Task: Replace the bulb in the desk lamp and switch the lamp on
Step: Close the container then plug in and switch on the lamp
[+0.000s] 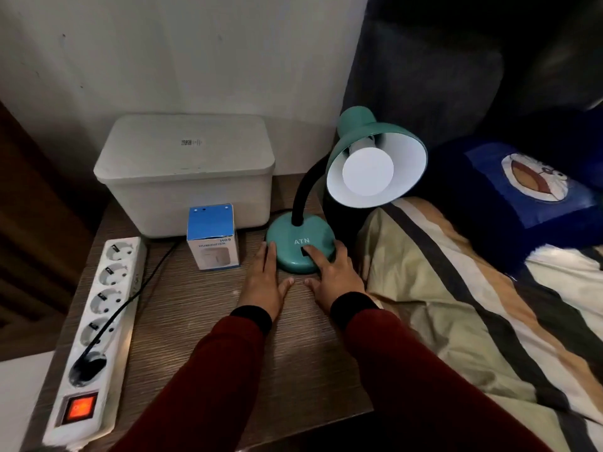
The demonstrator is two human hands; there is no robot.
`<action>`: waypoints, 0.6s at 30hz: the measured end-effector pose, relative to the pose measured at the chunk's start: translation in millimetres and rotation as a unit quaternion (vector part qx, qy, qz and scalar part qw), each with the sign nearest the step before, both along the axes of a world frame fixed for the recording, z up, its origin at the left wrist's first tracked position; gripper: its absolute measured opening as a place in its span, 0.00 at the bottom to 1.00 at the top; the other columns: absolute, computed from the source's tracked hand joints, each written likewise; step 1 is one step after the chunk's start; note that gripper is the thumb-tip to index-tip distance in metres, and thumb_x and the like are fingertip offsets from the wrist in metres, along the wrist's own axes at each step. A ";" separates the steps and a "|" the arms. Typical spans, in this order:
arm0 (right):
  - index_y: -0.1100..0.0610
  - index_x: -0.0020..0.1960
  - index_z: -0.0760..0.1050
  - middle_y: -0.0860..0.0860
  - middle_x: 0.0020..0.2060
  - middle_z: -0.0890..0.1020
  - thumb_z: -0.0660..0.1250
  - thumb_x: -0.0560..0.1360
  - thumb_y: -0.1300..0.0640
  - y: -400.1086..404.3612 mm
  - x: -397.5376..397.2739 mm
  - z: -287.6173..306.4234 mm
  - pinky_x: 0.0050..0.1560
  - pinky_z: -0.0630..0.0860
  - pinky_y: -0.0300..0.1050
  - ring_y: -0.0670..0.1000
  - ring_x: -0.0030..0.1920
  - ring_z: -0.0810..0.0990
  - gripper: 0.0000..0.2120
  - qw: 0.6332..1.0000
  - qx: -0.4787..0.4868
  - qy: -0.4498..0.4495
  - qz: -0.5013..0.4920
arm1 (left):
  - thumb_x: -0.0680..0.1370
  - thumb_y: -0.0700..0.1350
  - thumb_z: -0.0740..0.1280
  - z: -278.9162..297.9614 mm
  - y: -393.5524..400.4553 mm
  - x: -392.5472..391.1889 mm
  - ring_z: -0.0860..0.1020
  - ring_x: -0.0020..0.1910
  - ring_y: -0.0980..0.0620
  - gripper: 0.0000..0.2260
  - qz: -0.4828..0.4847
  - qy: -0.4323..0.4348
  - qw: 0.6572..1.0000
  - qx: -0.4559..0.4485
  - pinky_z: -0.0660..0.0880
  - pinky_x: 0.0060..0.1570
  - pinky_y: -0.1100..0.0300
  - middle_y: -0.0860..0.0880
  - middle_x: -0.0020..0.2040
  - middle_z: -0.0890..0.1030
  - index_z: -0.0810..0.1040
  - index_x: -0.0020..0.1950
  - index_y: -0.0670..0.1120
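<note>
Fingers of the right hand [336, 272] press the lamp [301, 246] base switch, grip loose, while the flat left hand [266, 278] steadies its edge, bulb [368, 170] unlit.

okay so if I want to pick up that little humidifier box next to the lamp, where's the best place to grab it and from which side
Take the humidifier box from above, grip across its left and right side walls near the top. It stands upright with flat vertical faces. The left side is free, while the left hand and lamp base lie close on its right and the white container stands behind.
</note>
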State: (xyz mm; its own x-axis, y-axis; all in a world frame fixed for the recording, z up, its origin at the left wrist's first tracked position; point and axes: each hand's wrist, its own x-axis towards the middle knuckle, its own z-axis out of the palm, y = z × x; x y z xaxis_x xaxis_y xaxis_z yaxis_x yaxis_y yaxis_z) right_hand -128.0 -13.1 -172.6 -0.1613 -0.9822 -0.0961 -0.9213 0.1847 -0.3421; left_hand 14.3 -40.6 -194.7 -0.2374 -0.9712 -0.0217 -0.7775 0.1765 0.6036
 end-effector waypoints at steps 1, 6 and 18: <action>0.39 0.72 0.58 0.57 0.74 0.51 0.66 0.74 0.47 -1.6 -0.2 0.9 0.64 0.72 0.55 0.59 0.71 0.60 0.30 1.000 0.008 0.001 0.001 | 0.78 0.50 0.64 -0.1 0.5 0.6 0.50 0.77 0.48 0.35 -0.002 -0.001 1.000 0.004 0.50 0.75 0.57 0.45 0.78 0.47 0.46 0.77 0.45; 0.38 0.74 0.52 0.57 0.75 0.47 0.64 0.74 0.46 -0.7 0.6 5.5 0.68 0.67 0.55 0.60 0.72 0.57 0.32 0.999 0.049 -0.002 0.011 | 0.78 0.50 0.64 1.9 0.5 0.3 0.50 0.77 0.48 0.36 -0.001 -0.017 1.000 0.003 0.49 0.74 0.58 0.45 0.78 0.47 0.45 0.77 0.45; 0.58 0.71 0.62 0.57 0.66 0.66 0.59 0.76 0.55 3.7 24.7 43.5 0.64 0.70 0.51 0.59 0.67 0.67 0.24 0.986 0.096 0.130 0.034 | 0.79 0.46 0.63 40.9 1.9 11.9 0.66 0.70 0.46 0.25 -0.012 -0.138 0.986 0.094 0.65 0.68 0.57 0.41 0.72 0.65 0.61 0.74 0.41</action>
State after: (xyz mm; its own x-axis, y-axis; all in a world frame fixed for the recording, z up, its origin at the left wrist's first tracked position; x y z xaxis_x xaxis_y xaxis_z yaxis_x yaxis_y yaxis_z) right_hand -103.3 -9.4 -129.2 -0.1400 -0.9593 -0.2454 -0.9857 0.1585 -0.0573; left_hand 26.2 -38.7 -153.8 -0.2205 -0.9377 -0.2684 -0.9132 0.1019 0.3945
